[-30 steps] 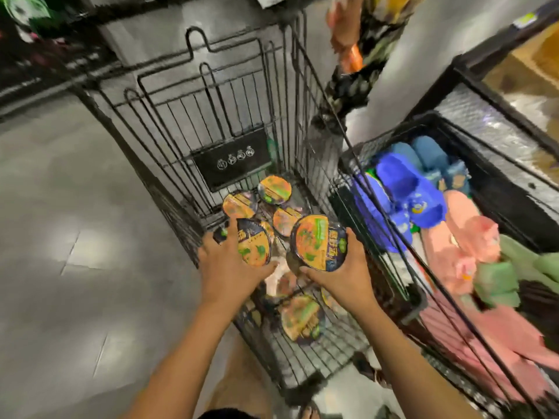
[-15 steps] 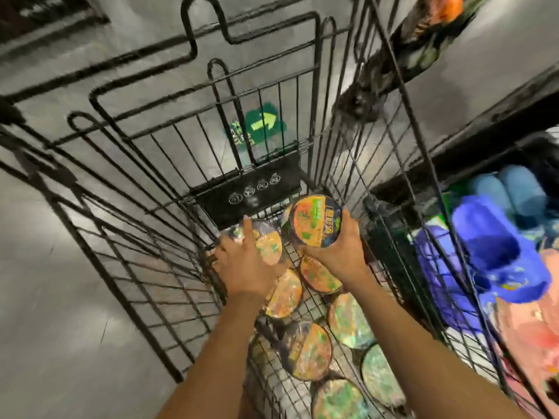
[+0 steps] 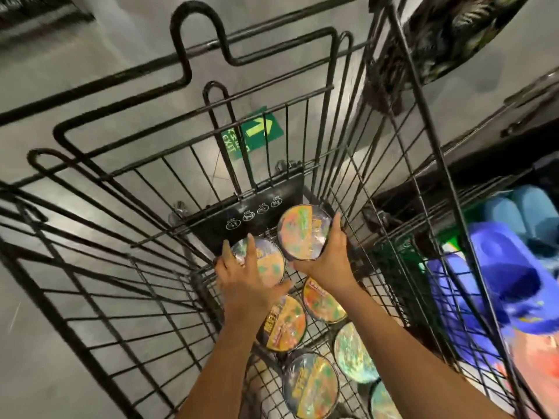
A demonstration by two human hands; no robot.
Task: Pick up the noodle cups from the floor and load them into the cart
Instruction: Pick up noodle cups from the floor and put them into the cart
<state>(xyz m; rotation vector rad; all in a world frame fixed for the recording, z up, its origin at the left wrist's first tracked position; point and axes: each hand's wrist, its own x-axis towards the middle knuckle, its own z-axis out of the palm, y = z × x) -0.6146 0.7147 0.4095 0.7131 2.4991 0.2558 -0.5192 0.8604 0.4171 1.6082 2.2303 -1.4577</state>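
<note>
Holding cups low at the far end of a wire cart (image 3: 211, 234), a person spreads the left hand (image 3: 246, 281) over the lid of one noodle cup (image 3: 270, 264), thumb hooked round its rim, while the right hand (image 3: 331, 260) clasps a second cup (image 3: 302, 232) by its side. Other cups (image 3: 286, 325) lie on the cart floor nearer the camera (one is cut off at the bottom edge). Lid print is blurred; whether the held cups touch the floor cannot be told.
</note>
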